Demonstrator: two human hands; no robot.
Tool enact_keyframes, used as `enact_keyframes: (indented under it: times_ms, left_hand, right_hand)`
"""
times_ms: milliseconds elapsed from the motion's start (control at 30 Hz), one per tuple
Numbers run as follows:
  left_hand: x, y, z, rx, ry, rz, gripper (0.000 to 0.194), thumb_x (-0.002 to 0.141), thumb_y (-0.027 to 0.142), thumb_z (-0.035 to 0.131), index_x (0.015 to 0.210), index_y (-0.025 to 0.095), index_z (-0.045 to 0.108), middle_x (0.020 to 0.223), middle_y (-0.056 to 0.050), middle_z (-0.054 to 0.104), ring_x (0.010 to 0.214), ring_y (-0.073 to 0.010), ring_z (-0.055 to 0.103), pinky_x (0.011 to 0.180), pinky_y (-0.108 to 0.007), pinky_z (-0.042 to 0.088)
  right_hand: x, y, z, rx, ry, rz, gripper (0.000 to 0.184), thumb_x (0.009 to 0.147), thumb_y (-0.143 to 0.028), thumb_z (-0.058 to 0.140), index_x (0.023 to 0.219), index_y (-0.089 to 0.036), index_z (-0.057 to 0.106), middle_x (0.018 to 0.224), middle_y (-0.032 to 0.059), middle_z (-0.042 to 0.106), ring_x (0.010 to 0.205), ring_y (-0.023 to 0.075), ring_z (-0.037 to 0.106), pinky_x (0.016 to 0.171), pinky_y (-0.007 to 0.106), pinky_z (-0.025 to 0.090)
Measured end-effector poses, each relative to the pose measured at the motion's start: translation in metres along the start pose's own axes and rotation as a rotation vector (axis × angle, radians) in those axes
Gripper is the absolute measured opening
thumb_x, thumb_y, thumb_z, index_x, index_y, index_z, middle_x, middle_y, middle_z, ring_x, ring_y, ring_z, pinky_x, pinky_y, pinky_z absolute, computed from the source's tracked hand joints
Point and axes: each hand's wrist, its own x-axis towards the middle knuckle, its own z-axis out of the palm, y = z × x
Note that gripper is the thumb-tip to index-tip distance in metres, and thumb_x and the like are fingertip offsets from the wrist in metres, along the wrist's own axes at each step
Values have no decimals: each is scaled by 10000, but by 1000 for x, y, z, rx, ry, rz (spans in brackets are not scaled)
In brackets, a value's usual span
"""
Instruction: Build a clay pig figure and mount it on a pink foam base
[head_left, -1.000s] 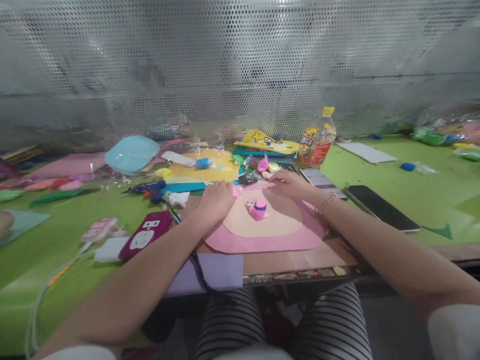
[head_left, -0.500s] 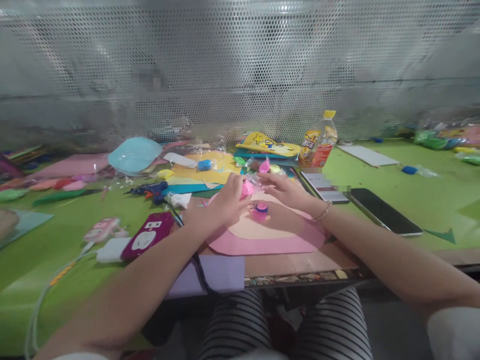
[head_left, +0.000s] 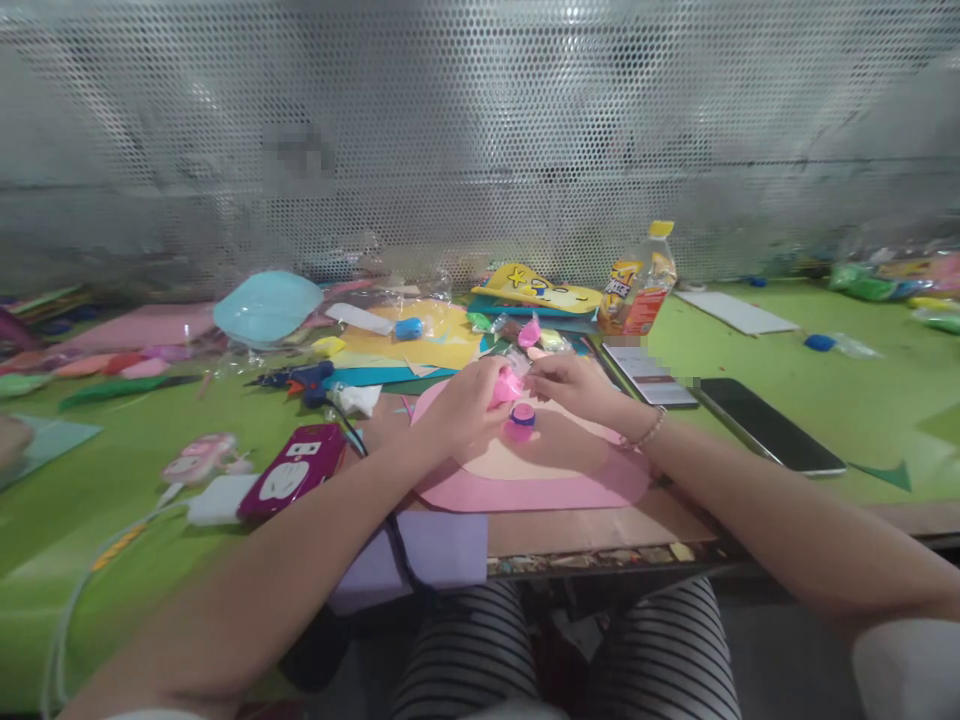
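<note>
Left hand point(head_left: 472, 402) has come in beside the clay snail point(head_left: 523, 420), which sits on pink card point(head_left: 525, 495), fingers curled round pink packet point(head_left: 508, 386); right hand point(head_left: 576, 386) half-closed beside packet, can't tell its hold.

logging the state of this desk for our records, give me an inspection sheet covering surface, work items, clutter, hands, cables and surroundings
surface: green tabletop, brown board along the near edge, debris beneath it
work items: small pink-and-blue figure on a cream sheet, which lies on a larger pink sheet
clutter: bottle, two phones at right, purple case at left, papers and wrapped lumps behind
hands: left hand holds a pink lump; right hand beside it, grip unclear
cables: black cable over the near edge, white cable at left
surroundings: perforated screen behind
spills: nothing seen
</note>
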Motion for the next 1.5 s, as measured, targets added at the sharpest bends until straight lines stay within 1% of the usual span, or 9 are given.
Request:
enact_keyframes:
  times_ms: [233, 433, 633, 767, 900, 1000, 1200, 1400, 1500]
  left_hand:
    - [-1, -1, 2, 13, 2, 35, 337, 783, 272, 568, 1084, 184, 445, 1023, -82, 562, 954, -230, 544, 820, -372, 431]
    - [-3, -5, 5, 106, -69, 221, 367, 793, 249, 534, 1134, 158, 431, 1050, -103, 567, 961, -244, 541, 829, -380, 416]
    - [-3, -5, 4, 129, -48, 243, 376, 794, 236, 545, 1139, 142, 429, 1049, -107, 578, 959, -239, 549, 829, -376, 421]
    - [-3, -3, 3, 125, -21, 254, 364, 798, 221, 541, 1133, 148, 423, 1060, -112, 574, 991, -246, 541, 843, -384, 420]
    - [-4, -2, 2, 94, -10, 225, 311, 809, 222, 521, 1101, 175, 423, 1040, -97, 568, 972, -239, 545, 829, -383, 427]
    - [-4, -2, 2, 66, -3, 171, 295, 814, 235, 519, 1088, 181, 427, 1012, -91, 569, 955, -236, 550, 808, -376, 435]
    - [-2, -3, 5, 84, 14, 113, 352, 801, 255, 539, 1123, 169, 427, 1026, -93, 561, 954, -235, 547, 801, -366, 434]
    - [-1, 0, 2, 142, -21, 73, 288, 799, 315, 539, 1034, 162, 473, 961, -88, 569, 889, -237, 546, 758, -365, 424]
    - [-2, 2, 0, 138, -31, 63, 305, 823, 402, 517, 1014, 167, 480, 915, -78, 570, 848, -233, 550, 733, -355, 416]
  right_hand:
    - [-2, -3, -2, -49, 13, -23, 234, 844, -307, 490, 684, -159, 577, 614, 1, 550, 571, 110, 493, 523, 237, 332]
    - [-2, -2, -3, -79, 48, -64, 220, 850, -313, 487, 734, -157, 592, 645, 7, 557, 598, 109, 495, 537, 229, 339]
    - [-4, -9, -5, -85, 58, -128, 186, 845, -241, 478, 701, -165, 569, 637, 5, 550, 597, 106, 498, 545, 220, 354]
    - [-4, -9, -6, -44, 43, -118, 208, 859, -277, 463, 720, -164, 568, 642, 11, 555, 606, 113, 503, 555, 226, 363]
    - [-5, -7, -9, -160, 25, -137, 240, 846, -306, 484, 664, -165, 551, 582, -3, 524, 548, 101, 454, 512, 219, 315]
    - [-4, -4, -11, -218, -7, -191, 213, 827, -255, 490, 643, -165, 548, 570, -7, 535, 540, 93, 453, 504, 210, 305]
    - [-4, -6, -10, -186, -13, -227, 199, 831, -223, 461, 676, -159, 569, 611, 9, 574, 579, 99, 486, 531, 206, 343]
    - [-5, -11, -9, -174, -1, -177, 183, 832, -226, 466, 698, -164, 575, 621, 4, 577, 567, 96, 488, 517, 205, 337]
    - [-5, -10, -9, -167, -17, -171, 164, 833, -220, 476, 734, -166, 594, 648, 8, 596, 589, 100, 506, 536, 208, 351]
